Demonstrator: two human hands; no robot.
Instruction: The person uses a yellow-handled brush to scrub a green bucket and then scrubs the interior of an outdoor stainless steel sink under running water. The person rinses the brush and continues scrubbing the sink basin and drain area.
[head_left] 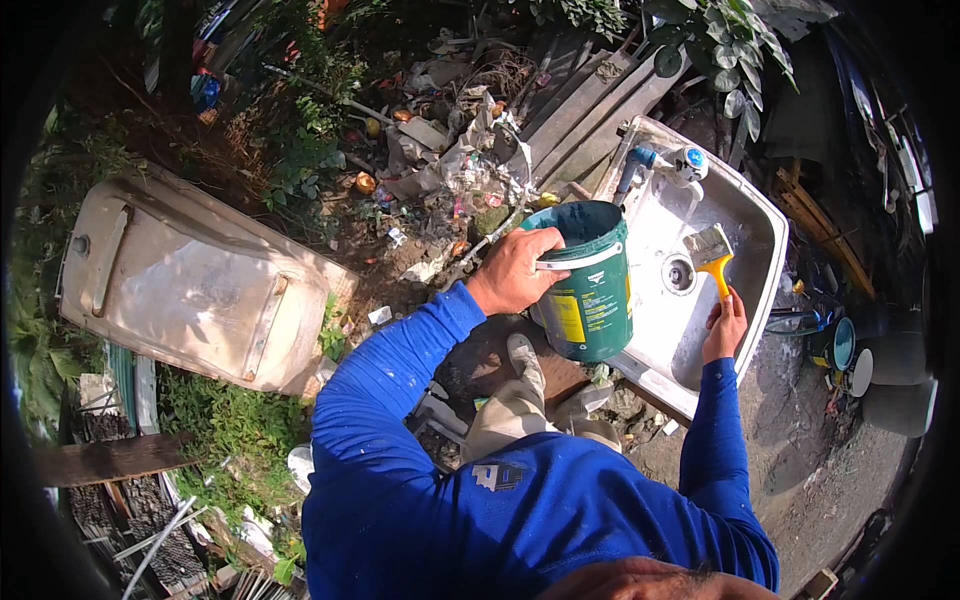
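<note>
My left hand (pixel 518 270) is closed on the rim and white handle of a green paint bucket (pixel 605 300) with a yellow label panel. The bucket is held over the near left edge of a worn metal sink (pixel 655 345). What lies at its bottom cannot be seen. In my right hand (pixel 726 322) is the yellow handle of a wide paintbrush (pixel 712 255). Its pale bristles point away from me, over the basin near the round drain (pixel 678 273). A tap with a blue-topped knob (pixel 690 163) stands at the sink's far end.
To the left lies a large, dirty cream-coloured tub (pixel 190 285), turned upside down. Beyond the bucket, wooden planks (pixel 600 100) and scattered rubbish (pixel 470 165) cover the ground. More buckets (pixel 845 345) stand at the right. A plank (pixel 110 460) crosses the lower left.
</note>
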